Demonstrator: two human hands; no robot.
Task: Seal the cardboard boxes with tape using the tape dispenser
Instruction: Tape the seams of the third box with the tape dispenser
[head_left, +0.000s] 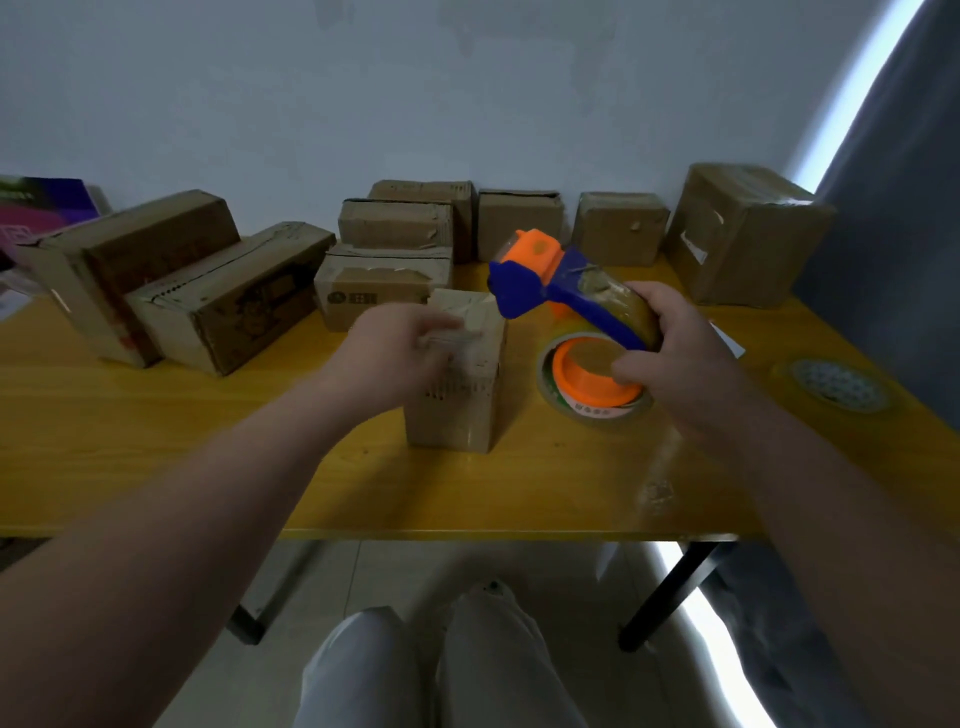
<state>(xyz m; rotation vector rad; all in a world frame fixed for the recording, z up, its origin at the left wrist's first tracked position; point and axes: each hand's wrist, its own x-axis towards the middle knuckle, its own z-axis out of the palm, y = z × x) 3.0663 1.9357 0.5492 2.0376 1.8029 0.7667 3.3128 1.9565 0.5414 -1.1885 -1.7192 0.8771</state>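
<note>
**Box steadied for taping**

The small box (457, 400) stands upright at the middle of the surface (156, 415), its top touched by the left hand (389, 353); blur hides whether those fingers are curled. The tape dispenser (545, 280) is held just right of it, the right hand (680, 364) clamped round its handle. Next, probably, its front edge must be brought onto the top seam.

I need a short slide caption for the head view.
Right hand holds dispenser near small box; left hand at box top.

Plain room as packing spot: yellow table (156, 415), cardboard boxes (395, 223) along white wall (467, 93).
</note>
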